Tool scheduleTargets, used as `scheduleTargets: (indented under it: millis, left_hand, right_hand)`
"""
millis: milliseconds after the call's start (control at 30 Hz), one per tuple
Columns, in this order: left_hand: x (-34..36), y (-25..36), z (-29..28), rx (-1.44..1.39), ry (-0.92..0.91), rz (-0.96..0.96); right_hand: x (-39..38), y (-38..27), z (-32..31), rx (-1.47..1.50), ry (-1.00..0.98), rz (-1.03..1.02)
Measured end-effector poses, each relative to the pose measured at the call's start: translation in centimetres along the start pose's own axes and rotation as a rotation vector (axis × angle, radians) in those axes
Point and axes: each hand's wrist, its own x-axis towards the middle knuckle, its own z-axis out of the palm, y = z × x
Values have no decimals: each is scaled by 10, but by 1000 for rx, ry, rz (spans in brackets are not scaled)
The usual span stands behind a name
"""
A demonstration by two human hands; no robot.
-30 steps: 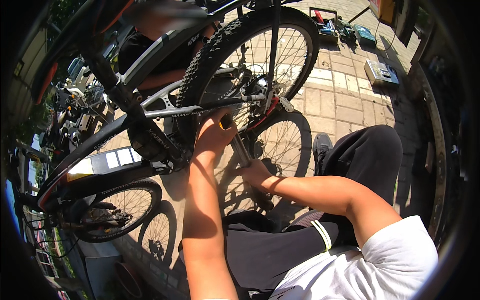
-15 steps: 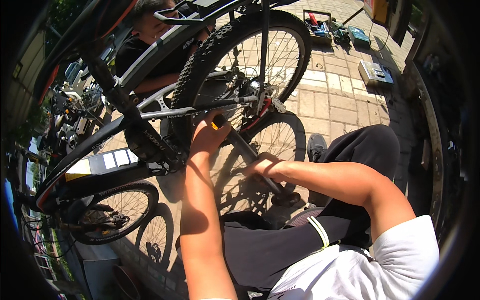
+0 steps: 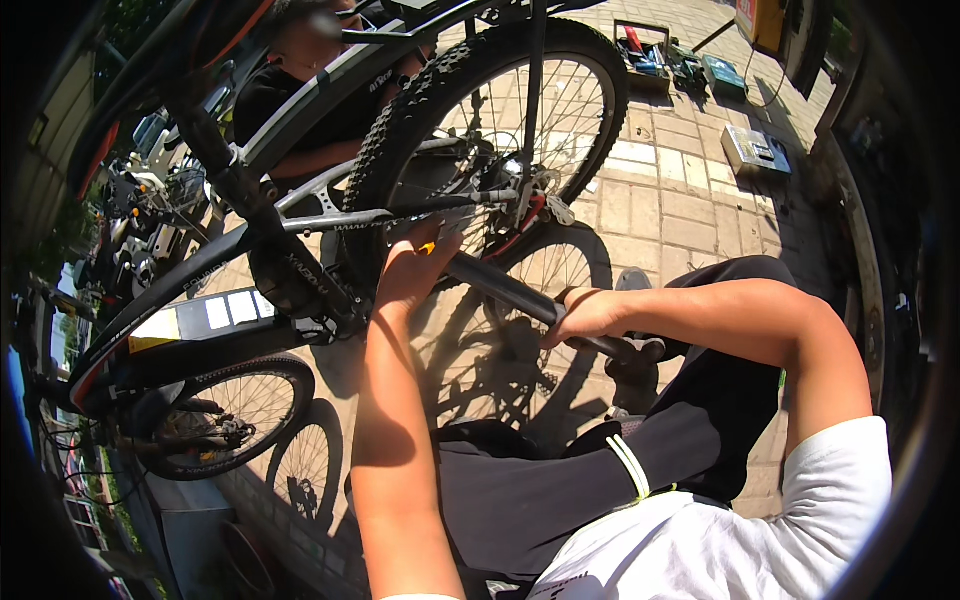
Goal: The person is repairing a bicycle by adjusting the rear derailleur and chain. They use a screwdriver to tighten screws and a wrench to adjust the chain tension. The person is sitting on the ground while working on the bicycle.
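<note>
A black bicycle pump (image 3: 508, 290) slants from the lower part of the bike's knobbly-tyred wheel (image 3: 392, 135) toward my knees. My left hand (image 3: 412, 265) is closed round the pump's upper end beside the tyre, with an orange lever showing between its fingers. The contact between pump and wheel is hidden by this hand. My right hand (image 3: 588, 314) wraps the lower end of the thick barrel. Past it, a thinner dark part leads to a dark, blurred end piece (image 3: 634, 365) near my leg.
A person in a dark shirt (image 3: 290, 115) crouches behind the bike frame (image 3: 310, 215). The bike's other wheel (image 3: 235, 420) is at lower left. On the paving, an open toolbox (image 3: 642, 60), a teal case (image 3: 724, 78) and a flat box (image 3: 755, 152) lie at upper right.
My right hand has moved right and slightly up, and the pump's lower end has swung the same way. My left hand stays by the tyre.
</note>
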Motion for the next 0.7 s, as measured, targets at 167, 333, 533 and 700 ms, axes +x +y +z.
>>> scheduleTargets:
  millis: [167,333,533,700]
  left_hand:
    - [-14,-7,-38,84,-19,-141]
    - [-57,19,-89,224,-92,-258]
    - [-268,-115,-98,-129,528,-645]
    - [-468,-141,20,-152,850,-1033]
  right_hand:
    - [1,-9,19,-191,-3,-118]
    - [-23,-41,-2,37,-101,-114]
    - [17,-60,39,-198,-211,19]
    - [44,-57,61,-141,-250,-69]
